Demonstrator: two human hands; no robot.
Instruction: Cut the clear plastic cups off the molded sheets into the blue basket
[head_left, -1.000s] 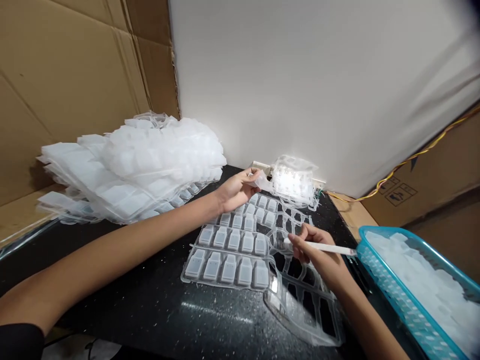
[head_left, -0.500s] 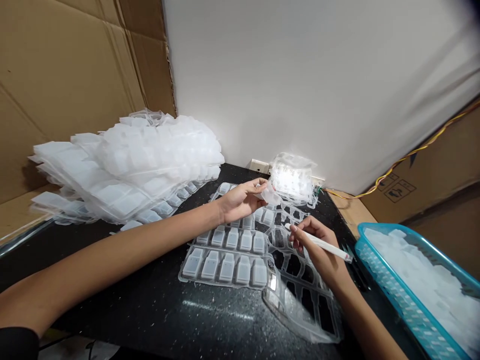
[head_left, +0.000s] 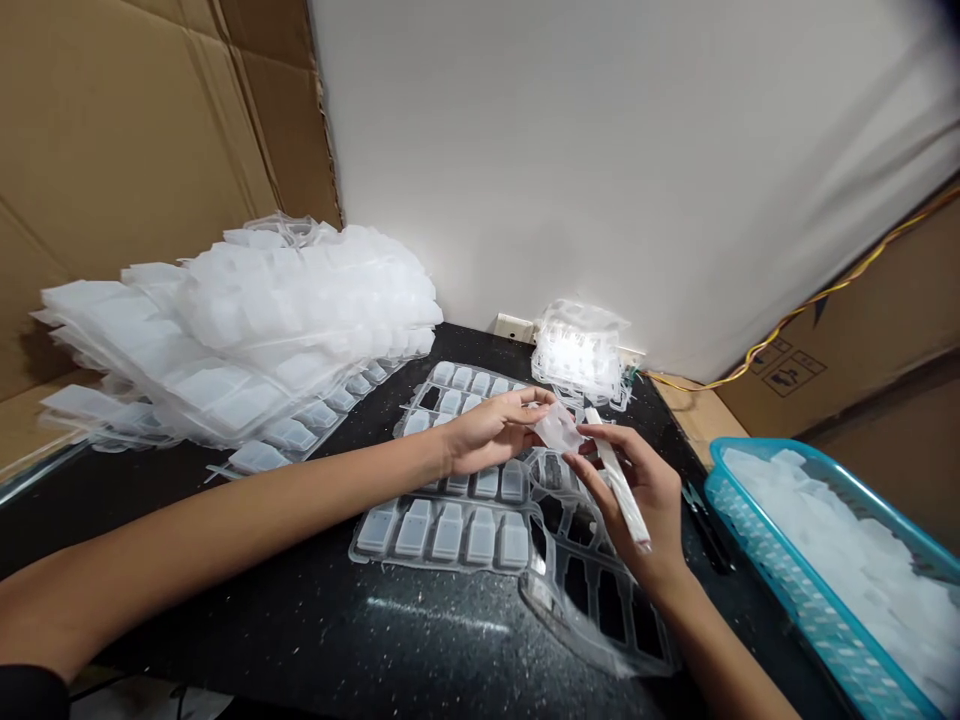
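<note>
My left hand [head_left: 495, 432] pinches a small translucent white plastic piece [head_left: 559, 428] above the table. My right hand [head_left: 643, 490] grips a slim white pen-like tool [head_left: 624, 488], slanting across the palm with its tip pointing away. The thumb and index finger of that hand reach the right side of the piece, apparently touching it. Below the hands lies a moulded plastic sheet [head_left: 448, 532] with rows of similar pieces. Beside it on the right, a clear sheet frame [head_left: 592, 600] with cut-out openings is partly covered by my right forearm.
A tall pile of moulded sheets [head_left: 255, 330] stands at the left. At the right, a blue basket [head_left: 757, 530] holds many loose white pieces, with dark tweezers-like tools [head_left: 709, 530] beside it. A bright stack of sheets [head_left: 577, 345] sits near a wall socket [head_left: 514, 328].
My right hand has come up and left to the plastic piece, and the white tool has swung steeper in its grip. My left hand has moved slightly right and nearer with the piece.
</note>
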